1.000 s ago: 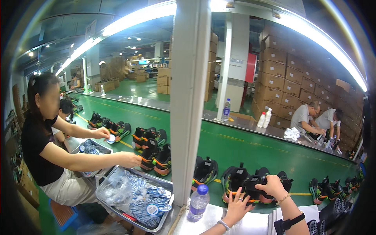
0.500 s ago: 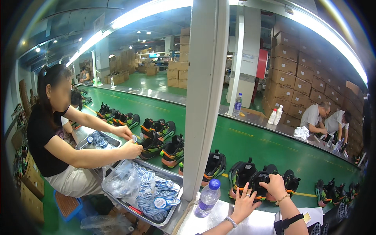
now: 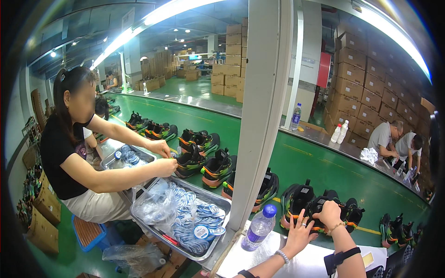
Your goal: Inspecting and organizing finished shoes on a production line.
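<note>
Both of my hands are at a black sneaker [image 3: 317, 205] with orange and green trim, on the green conveyor belt. My left hand [image 3: 299, 236] has its fingers stretched and spread against the near side of the sneaker. My right hand [image 3: 330, 216] is curled over its upper, thumb toward the left; the fingertips are partly hidden. Another black sneaker [image 3: 296, 198] stands just left of it, and one more sneaker [image 3: 354, 214] to the right. In front of my left hand's wrist, to the left, a clear water bottle [image 3: 260, 228] with a blue cap stands on the metal ledge.
A white post [image 3: 264, 106] rises left of my hands. Beyond it, a co-worker [image 3: 69, 148] handles a sneaker beside a metal tray [image 3: 218, 197] of blue-and-white laces or tags. More sneakers [image 3: 394, 229] sit along the belt. White paper [image 3: 375, 254] lies by my right forearm.
The view has turned slightly left, so everything sits further right in the picture. My hands stay at the same sneaker, with the left fingers a little more bunched against it.
</note>
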A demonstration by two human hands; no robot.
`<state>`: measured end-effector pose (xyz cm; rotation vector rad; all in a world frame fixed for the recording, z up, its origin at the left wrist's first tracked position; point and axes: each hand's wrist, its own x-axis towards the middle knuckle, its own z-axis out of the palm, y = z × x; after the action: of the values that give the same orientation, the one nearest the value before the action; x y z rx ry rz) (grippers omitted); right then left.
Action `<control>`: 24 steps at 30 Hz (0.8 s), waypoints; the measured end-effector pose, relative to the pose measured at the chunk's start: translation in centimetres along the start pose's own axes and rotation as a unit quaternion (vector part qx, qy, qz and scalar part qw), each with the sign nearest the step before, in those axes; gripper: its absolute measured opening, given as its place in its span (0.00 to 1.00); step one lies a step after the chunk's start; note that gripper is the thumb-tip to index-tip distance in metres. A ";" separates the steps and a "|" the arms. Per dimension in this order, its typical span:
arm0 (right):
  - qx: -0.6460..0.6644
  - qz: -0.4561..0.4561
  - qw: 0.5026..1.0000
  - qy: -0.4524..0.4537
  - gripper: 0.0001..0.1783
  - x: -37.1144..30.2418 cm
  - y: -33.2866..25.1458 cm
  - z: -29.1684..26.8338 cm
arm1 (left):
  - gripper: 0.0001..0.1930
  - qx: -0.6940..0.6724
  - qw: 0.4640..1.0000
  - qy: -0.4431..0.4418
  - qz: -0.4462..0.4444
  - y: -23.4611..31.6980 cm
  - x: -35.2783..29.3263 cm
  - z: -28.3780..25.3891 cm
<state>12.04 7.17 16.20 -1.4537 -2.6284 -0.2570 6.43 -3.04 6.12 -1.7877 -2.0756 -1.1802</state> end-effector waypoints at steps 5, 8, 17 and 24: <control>0.100 0.057 0.992 0.052 0.20 -1.3 -0.6 1.2 | 0.25 0.008 1.000 -0.003 -0.010 -0.3 -0.3 -0.3; 0.085 0.045 0.993 0.063 0.20 -1.4 -0.9 2.9 | 0.25 0.007 1.000 -0.001 -0.011 -0.2 -0.1 -0.4; 0.162 0.111 0.976 -0.089 0.11 2.5 -3.1 6.8 | 0.16 -0.027 0.999 0.024 -0.031 -1.0 0.8 -2.5; 0.204 0.206 0.955 -0.056 0.11 4.7 -4.8 7.5 | 0.16 -0.021 0.998 0.037 -0.043 0.2 1.3 -2.8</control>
<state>5.31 10.16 9.32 -1.8364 -2.1905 0.3970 5.26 -3.87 8.82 -1.6607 -2.1211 -1.3020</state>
